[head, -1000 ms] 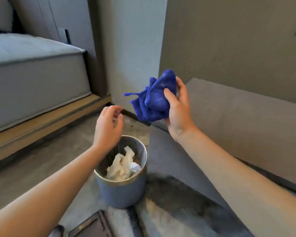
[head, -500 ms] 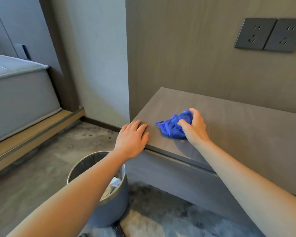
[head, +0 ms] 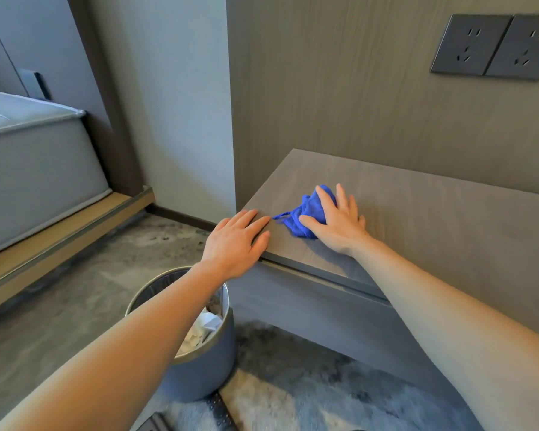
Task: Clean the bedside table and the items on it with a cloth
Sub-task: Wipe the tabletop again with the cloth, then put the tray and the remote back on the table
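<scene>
Cloth (head: pixel 304 219): blue, bunched up, lying on the bedside table (head: pixel 433 219) close to its left front corner, pinned beneath the right hand (head: pixel 336 220).
Right hand: fingers straight and spread, pressing down on the bundle rather than curling round it; thumb laid along its near side.
Left hand (head: pixel 235 241): flat on the table's corner, fingers straight and close together, holding nothing, probably bracing.
Key relation: long axis of the bundle runs from a thin loose strand at the left to the bulk under the fingertips at the back right; most of the bare top stretches right and back from there. Right hand already on the cloth, so the likely sweep goes rightward, away from the left hand.
Gap: strand tip just beside the left fingertips; touching or not, cannot tell.
Hidden: middle of the cloth covered by the palm; right end of the top cut off by the frame edge, so anything standing there stays unseen.
Surroundings: waste bin (head: pixel 199 377) with crumpled paper on the floor below the corner, partly behind the left forearm; wall sockets (head: pixel 492 46) above; bed (head: pixel 35 157) far left.
</scene>
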